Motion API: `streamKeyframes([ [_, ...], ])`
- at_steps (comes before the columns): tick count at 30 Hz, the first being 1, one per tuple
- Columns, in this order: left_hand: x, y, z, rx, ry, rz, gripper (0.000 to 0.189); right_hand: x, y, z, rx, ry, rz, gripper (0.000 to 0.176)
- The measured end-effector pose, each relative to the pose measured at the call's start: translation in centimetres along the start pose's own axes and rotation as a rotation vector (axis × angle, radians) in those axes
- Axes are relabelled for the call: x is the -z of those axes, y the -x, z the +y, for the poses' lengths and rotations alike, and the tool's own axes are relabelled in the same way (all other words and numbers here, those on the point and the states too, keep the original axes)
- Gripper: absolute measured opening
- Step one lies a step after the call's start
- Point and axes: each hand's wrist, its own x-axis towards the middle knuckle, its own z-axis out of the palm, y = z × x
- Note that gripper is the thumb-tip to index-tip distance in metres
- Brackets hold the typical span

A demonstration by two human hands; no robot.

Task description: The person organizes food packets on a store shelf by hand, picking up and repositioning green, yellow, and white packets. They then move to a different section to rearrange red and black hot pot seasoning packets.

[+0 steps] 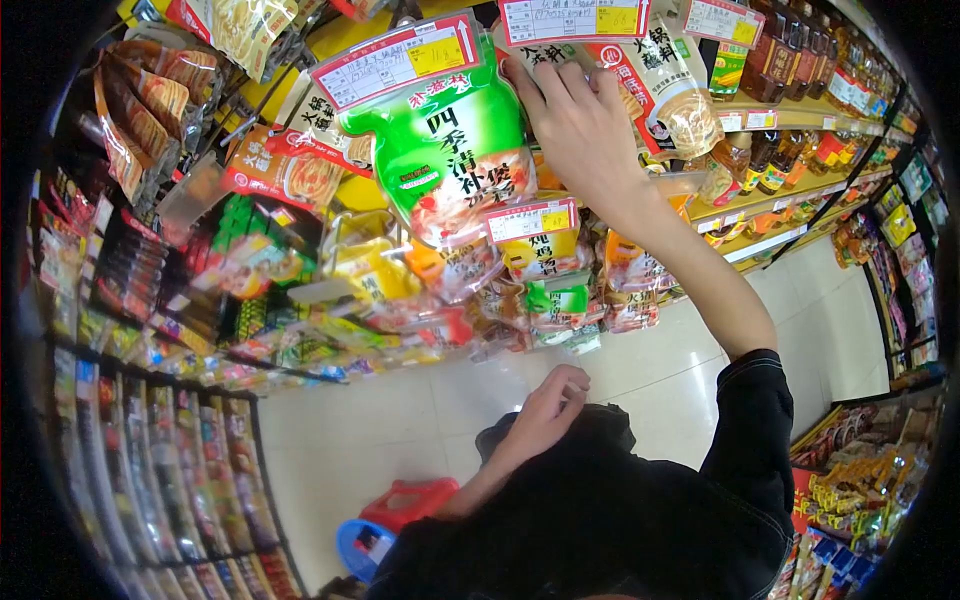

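Observation:
My right hand (585, 125) reaches up to the hanging packets at the top, its fingers bent over a packet just under a red-bordered price tag (575, 20). What its fingertips hold, if anything, is hidden. Left of it hangs a large green and white packet (450, 140); to its right is a hotpot dipping-sauce packet (670, 95). My left hand (550, 405) is low, in front of my body over the floor, with its fingers curled; what is inside them cannot be made out.
Bottles (790, 50) line the shelves at upper right. More packets (555, 300) hang below the green one. A red basket (410, 500) and a blue round object (362, 548) are at lower left. Shelves of goods (165, 470) stand at left, others (850, 500) at lower right.

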Motion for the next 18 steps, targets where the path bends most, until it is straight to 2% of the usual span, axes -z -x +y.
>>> streamKeyframes([
  [9,-0.28,-0.13,0.54,0.063,0.013,-0.011,0.018,0.72,0.28,0.96,0.076,-0.053,0.000,0.054],
  [15,-0.87,-0.47,0.51,0.056,0.009,-0.012,0.018,0.12,0.04,0.60,0.017,-0.133,-0.034,0.059],
  [18,-0.87,-0.35,0.78,0.076,-0.002,-0.017,0.016,0.81,-0.15,0.85,-0.005,-0.124,-0.078,0.055],
])
